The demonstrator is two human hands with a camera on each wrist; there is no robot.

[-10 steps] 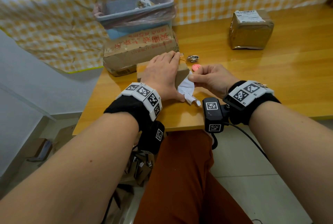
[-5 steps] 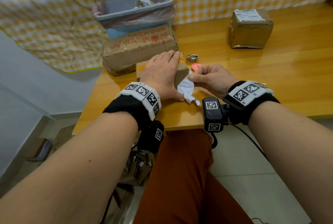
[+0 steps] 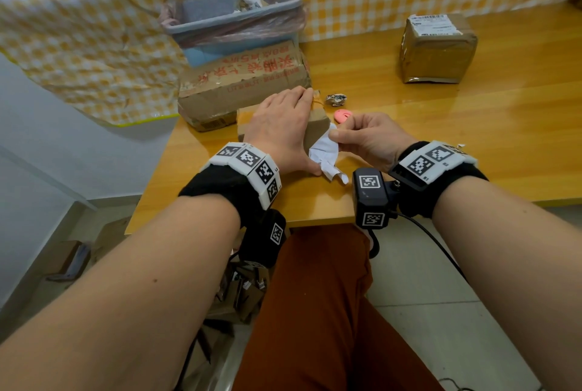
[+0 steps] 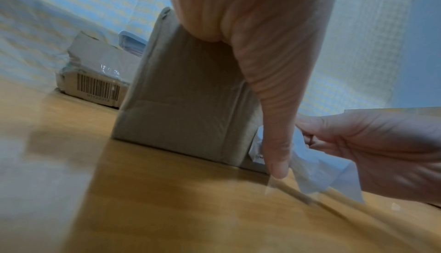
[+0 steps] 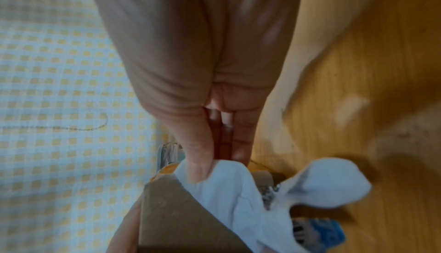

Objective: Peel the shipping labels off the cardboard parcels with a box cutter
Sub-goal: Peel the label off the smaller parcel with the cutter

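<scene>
A small brown cardboard parcel (image 3: 316, 127) lies on the wooden table (image 3: 472, 138) near its front edge. My left hand (image 3: 285, 126) presses flat on top of it, and the thumb (image 4: 276, 144) reaches down its near right corner to the table. My right hand (image 3: 362, 135) pinches the white shipping label (image 3: 324, 154) between thumb and fingers. The crumpled label hangs partly peeled from the parcel's right side (image 5: 229, 191). The pink box cutter (image 3: 343, 115) lies on the table just beyond my right hand, and neither hand holds it.
A larger cardboard box with red print (image 3: 245, 82) lies behind the parcel, with a blue bin lined with a pink bag (image 3: 233, 22) on it. A taped parcel bearing a label (image 3: 437, 47) stands at the far right. A crumpled scrap (image 3: 336, 99) lies near the cutter.
</scene>
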